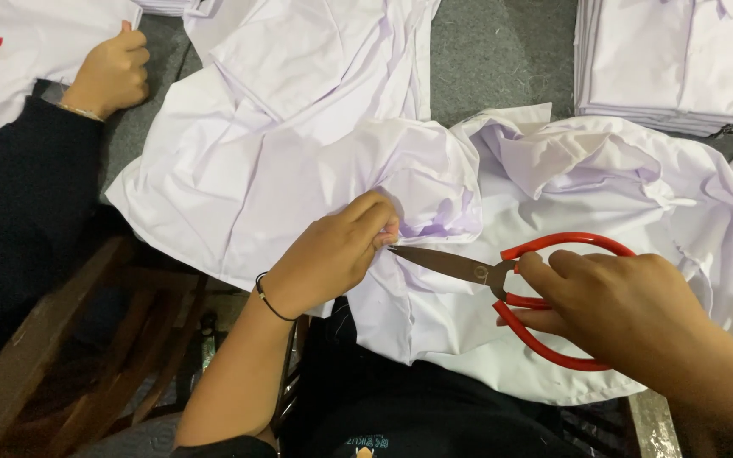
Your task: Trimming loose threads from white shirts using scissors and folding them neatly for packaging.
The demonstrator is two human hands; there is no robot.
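Note:
A white shirt (282, 161) lies crumpled across the grey table and over my lap. My left hand (332, 254) pinches a fold of its cloth between thumb and fingers, a thin black band on the wrist. My right hand (629, 309) grips red-handled scissors (502, 276), fingers through the loops. The dark blades are closed or nearly so and point left, their tip right at my left fingertips and the pinched fold.
Another person's hand (112, 72) in a dark sleeve rests on a white garment at top left. A stack of folded white shirts (672, 59) sits at top right. Grey table surface (494, 51) shows between. A wooden frame (53, 339) stands lower left.

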